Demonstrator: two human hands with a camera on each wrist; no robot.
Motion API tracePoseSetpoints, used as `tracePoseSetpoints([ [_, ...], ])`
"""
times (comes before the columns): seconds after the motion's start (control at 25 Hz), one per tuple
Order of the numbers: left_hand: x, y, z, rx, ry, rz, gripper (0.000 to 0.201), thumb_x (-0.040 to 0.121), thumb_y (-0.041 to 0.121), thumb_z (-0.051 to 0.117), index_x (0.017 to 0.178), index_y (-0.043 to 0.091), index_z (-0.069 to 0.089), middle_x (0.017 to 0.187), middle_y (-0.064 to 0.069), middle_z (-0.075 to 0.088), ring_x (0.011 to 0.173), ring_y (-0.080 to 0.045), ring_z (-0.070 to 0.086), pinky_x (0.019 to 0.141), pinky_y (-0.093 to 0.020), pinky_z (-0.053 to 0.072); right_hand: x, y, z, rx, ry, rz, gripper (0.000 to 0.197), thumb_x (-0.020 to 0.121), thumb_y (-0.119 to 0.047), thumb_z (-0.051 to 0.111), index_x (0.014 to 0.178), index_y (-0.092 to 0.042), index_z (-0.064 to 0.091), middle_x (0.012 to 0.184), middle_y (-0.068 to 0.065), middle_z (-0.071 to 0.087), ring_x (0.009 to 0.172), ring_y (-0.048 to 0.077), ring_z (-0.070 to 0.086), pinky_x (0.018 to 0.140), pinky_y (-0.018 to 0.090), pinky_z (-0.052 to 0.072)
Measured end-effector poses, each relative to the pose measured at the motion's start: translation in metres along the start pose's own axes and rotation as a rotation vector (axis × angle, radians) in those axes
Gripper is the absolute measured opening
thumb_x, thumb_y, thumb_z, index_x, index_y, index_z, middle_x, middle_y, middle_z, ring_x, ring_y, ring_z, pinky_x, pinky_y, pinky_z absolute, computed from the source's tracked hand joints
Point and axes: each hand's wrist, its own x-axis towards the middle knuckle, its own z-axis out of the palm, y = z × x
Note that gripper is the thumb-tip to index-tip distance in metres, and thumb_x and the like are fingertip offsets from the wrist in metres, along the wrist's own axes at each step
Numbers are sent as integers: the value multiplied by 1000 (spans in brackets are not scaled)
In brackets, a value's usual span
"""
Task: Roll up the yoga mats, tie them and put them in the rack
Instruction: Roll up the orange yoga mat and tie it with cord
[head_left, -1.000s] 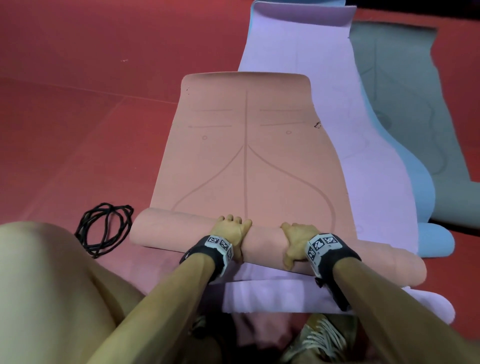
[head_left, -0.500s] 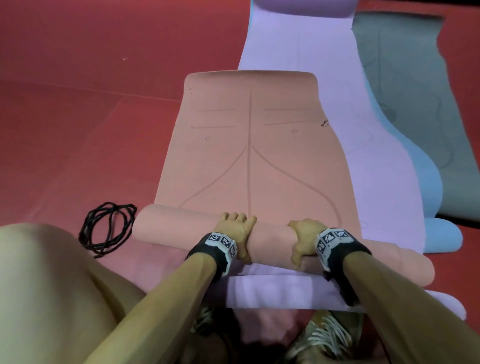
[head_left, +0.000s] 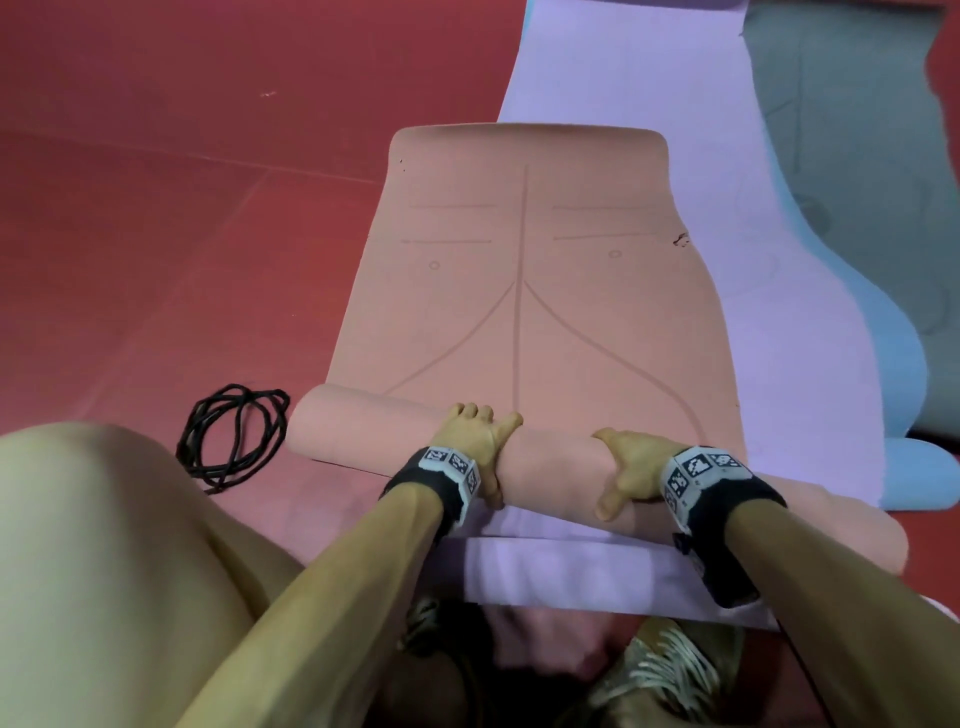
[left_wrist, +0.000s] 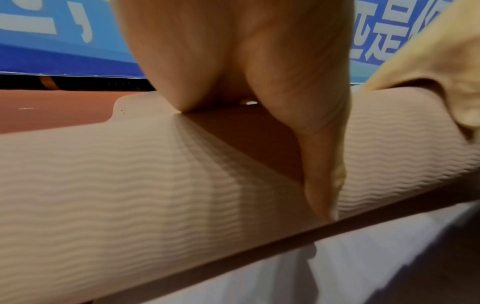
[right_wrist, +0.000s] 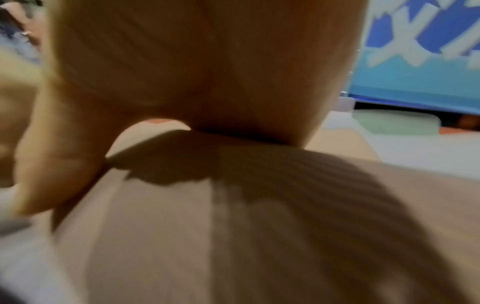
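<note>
A peach yoga mat (head_left: 519, 260) lies flat on the floor, and its near end is wound into a thick roll (head_left: 363, 431) across the view. My left hand (head_left: 475, 441) grips the roll left of its middle, fingers over the top and thumb (left_wrist: 322, 174) down the near side. My right hand (head_left: 631, 467) grips it just right of the middle in the same way. The wrist views show each palm pressed on the ribbed roll (left_wrist: 130, 185) (right_wrist: 259, 226). The fingertips are hidden behind the roll's far side.
A coiled black cord (head_left: 234, 436) lies on the red floor (head_left: 156, 208) left of the roll. Under and right of the peach mat lie a lilac mat (head_left: 649, 78), a blue mat (head_left: 893, 364) and a grey-green mat (head_left: 857, 130). My knee (head_left: 104, 571) and shoe (head_left: 670, 670) are close below.
Both hands have pushed the roll a little farther away, so it took up more of the flat mat. The hands kept the same hold.
</note>
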Motion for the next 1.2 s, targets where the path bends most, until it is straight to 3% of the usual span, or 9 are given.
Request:
tracePoseSetpoints([
  [0.12, 10, -1, -15, -53, -90, 17, 94, 45, 49, 90, 127, 33, 45, 117, -6, 60, 108, -27, 53, 97, -34, 37, -20, -6, 18, -254, 165, -21, 116, 57, -55, 86, 147, -19, 23, 136, 8, 46, 126, 30, 45, 106, 43, 34],
  [0.28, 8, 1, -17, -67, -142, 23, 95, 47, 47, 90, 130, 31, 45, 118, -7, 58, 112, -29, 49, 98, -36, 33, -25, -8, 25, -281, 205, -17, 105, 57, -52, 85, 141, -17, 32, 130, 8, 50, 120, 29, 48, 99, 41, 35],
  [0.48, -6, 2, -6, -37, -35, 29, 108, 51, 58, 85, 140, 26, 32, 130, -8, 48, 120, -29, 44, 104, -42, 28, -10, -6, 2, -143, 70, 42, 89, 49, -41, 90, 126, -23, 49, 116, 4, 59, 106, 28, 57, 86, 34, 52],
  [0.6, -15, 4, 5, 50, 0, 47, 120, 53, 61, 84, 147, 24, 19, 139, -7, 40, 127, -29, 38, 110, -47, 24, 2, 1, -11, -28, -92, 49, 83, 41, -38, 92, 117, -28, 59, 113, -3, 64, 102, 20, 61, 88, 33, 55],
  [0.76, -13, 8, 4, 90, -41, 24, 117, 55, 51, 87, 147, 23, 20, 139, -8, 42, 127, -29, 40, 109, -47, 27, 6, 3, -9, 23, -165, 51, 103, 39, -38, 92, 133, -27, 51, 123, -6, 60, 112, 19, 58, 97, 35, 51],
  [0.88, -2, 5, -9, 30, -112, 31, 107, 51, 44, 90, 140, 27, 33, 131, -7, 50, 121, -29, 46, 102, -43, 34, 6, 2, -3, 36, -136, 67, 118, 44, -39, 90, 147, -27, 35, 136, -1, 54, 122, 24, 53, 102, 37, 47],
  [1.04, 13, -3, -28, -114, -188, 29, 91, 46, 36, 89, 127, 35, 48, 116, -3, 63, 110, -26, 57, 95, -37, 41, -8, -10, 10, -167, 71, 32, 116, 53, -49, 88, 147, -23, 25, 137, 6, 47, 125, 30, 46, 106, 44, 35],
  [1.2, 22, -9, -33, -241, -294, 17, 70, 27, 34, 83, 91, 41, 54, 94, 7, 71, 90, -20, 69, 86, -33, 55, -16, -15, 23, -233, 169, 6, 109, 57, -52, 87, 141, -15, 29, 133, 13, 48, 124, 32, 45, 104, 44, 33],
])
